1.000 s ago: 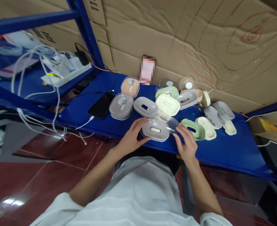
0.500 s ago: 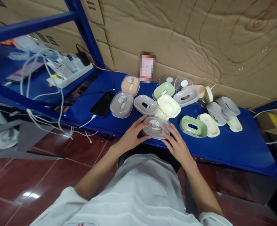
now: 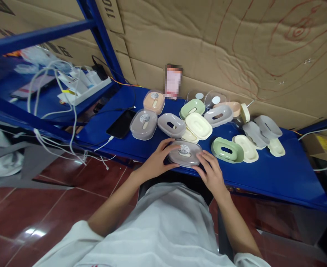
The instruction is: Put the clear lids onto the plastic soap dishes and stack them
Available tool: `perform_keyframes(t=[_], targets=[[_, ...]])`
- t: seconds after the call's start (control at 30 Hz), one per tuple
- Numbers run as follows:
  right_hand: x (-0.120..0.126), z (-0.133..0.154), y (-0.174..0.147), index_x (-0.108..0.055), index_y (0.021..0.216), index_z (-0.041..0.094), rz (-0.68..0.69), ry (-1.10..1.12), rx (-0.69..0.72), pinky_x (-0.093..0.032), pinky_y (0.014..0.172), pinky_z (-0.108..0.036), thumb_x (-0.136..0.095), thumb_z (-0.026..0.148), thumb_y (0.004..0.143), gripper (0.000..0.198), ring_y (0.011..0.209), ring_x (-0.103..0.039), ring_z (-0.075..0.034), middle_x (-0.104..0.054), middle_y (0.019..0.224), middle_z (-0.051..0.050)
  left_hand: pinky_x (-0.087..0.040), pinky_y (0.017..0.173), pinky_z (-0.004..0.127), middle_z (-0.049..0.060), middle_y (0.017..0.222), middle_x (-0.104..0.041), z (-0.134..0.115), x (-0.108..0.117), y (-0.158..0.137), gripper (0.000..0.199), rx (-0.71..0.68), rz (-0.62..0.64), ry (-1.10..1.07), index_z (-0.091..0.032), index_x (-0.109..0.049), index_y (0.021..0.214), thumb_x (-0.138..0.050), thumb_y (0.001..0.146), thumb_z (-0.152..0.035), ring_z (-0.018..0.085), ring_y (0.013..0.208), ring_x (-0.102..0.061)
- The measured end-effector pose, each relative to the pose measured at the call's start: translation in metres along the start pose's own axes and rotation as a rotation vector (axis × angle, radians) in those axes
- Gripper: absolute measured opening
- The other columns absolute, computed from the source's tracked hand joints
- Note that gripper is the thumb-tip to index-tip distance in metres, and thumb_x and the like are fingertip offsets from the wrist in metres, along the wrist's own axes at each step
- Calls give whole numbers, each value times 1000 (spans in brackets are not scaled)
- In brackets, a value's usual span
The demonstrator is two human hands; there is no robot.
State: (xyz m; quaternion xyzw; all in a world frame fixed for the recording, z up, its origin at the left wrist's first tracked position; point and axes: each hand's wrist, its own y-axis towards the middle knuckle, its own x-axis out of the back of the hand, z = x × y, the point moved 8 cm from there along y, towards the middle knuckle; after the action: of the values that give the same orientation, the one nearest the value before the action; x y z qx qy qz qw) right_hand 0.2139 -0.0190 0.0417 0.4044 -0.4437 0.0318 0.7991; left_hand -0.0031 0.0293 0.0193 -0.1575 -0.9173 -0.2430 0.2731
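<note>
A grey oval plastic box, seemingly a soap box [image 3: 190,160], sits at the front edge of the blue shelf, under a clear cover with a round white label. My left hand [image 3: 161,158] grips its left end, thumb in front and fingers behind and on top. At the right end, my right hand [image 3: 211,171] has its fingers on the cover and its thumb low at the front. Behind the box lie a grey oval dish [image 3: 167,120] and a cream oval tray [image 3: 199,126]. Two covered boxes, one grey [image 3: 141,128] and one peach [image 3: 154,102], stand to the left.
A green dish [image 3: 221,150], a cream insert [image 3: 246,147] and grey parts [image 3: 268,127] lie to the right. Clear lids [image 3: 216,97] lean at the back. A black phone [image 3: 121,124] lies left, near white cables [image 3: 73,129] and a power strip [image 3: 93,91]. Cardboard [image 3: 197,44] backs the blue shelf [image 3: 277,178].
Both hands stay on the grey box. The fingers of my right hand have drawn slightly closer together and inward over the cover. The view has shifted a little.
</note>
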Motion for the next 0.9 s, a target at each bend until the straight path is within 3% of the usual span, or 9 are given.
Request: perform_keyframes(t=[0.1, 0.27, 0.5, 0.67, 0.77, 0.9], targets=[[-2, -7, 0, -40, 169, 36, 43, 42, -54, -55, 120, -58, -74, 27, 101, 76, 146, -58, -35, -63, 144, -15, -44, 129, 56, 14, 160, -44, 0, -1, 0, 66, 17, 8, -14, -32, -56, 151, -85, 92, -39, 34, 153, -50], [-10, -10, -3, -32, 172, 37, 136, 36, -121, -50, 126, -51, -71, 28, 103, 80, 158, -46, -34, -33, 177, -12, -43, 130, 56, 14, 165, -43, -2, -2, 0, 64, 40, 26, -28, -32, -56, 152, -82, 94, -40, 35, 155, -47], [-12, -3, -6, -25, 174, 40, 118, -6, -82, -41, 132, -49, -68, 22, 103, 84, 161, -41, -30, -34, 178, -5, -44, 129, 54, 13, 164, -49, 0, -4, 2, 64, 51, 54, -39, -32, -56, 153, -82, 95, -37, 33, 154, -50], [-11, -11, -9, -18, 175, 39, 161, 91, -163, -43, 130, -54, -68, 33, 105, 86, 164, -34, -32, -23, 181, -7, -49, 126, 51, 12, 162, -52, -13, 2, -7, 57, 12, -32, 44, -31, -61, 148, -81, 95, -41, 31, 150, -55], [-5, -20, -12, -17, 176, 36, 96, 164, -234, -46, 127, -58, -65, 37, 106, 84, 163, -36, -34, -27, 180, -11, -51, 123, 49, 12, 158, -56, -26, 28, -14, 54, -33, -182, 138, -30, -63, 144, -82, 95, -41, 31, 146, -59], [-6, -24, -11, -32, 171, 35, 57, 167, -281, -49, 125, -56, -63, 35, 108, 71, 157, -46, -32, -36, 176, -12, -51, 119, 51, 11, 143, -65, -15, 109, 1, 58, 22, -629, 332, -25, -62, 137, -89, 88, -42, 32, 139, -60]])
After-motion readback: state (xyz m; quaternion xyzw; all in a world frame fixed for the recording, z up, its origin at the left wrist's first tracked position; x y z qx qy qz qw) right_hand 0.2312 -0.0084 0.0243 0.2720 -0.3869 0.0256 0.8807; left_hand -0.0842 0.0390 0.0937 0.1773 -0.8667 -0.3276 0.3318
